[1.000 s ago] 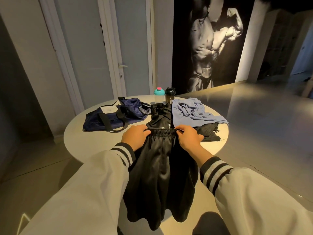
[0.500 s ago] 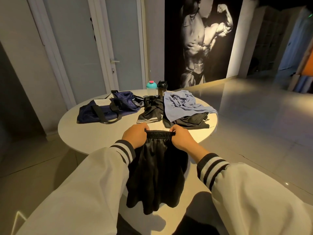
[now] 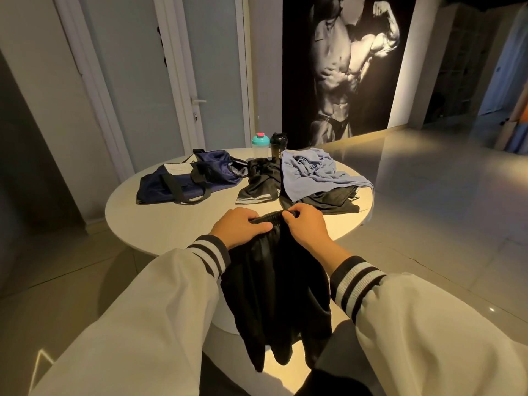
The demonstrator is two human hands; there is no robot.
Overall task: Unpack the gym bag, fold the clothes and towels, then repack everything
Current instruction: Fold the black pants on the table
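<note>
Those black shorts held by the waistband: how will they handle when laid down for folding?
Probably floppy: the black shorts hang limp below the left hand and right hand, which grip the waistband. The faint sheen suggests slick fabric, so folds may slide. Likely light: the thin cloth drapes in soft creases.

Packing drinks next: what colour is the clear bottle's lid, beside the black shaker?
The lid is teal with a pink top, best in the head view.

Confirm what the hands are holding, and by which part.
The black shorts, by the elastic waistband: left hand and right hand each grip it, close together; the legs hang below.
</note>
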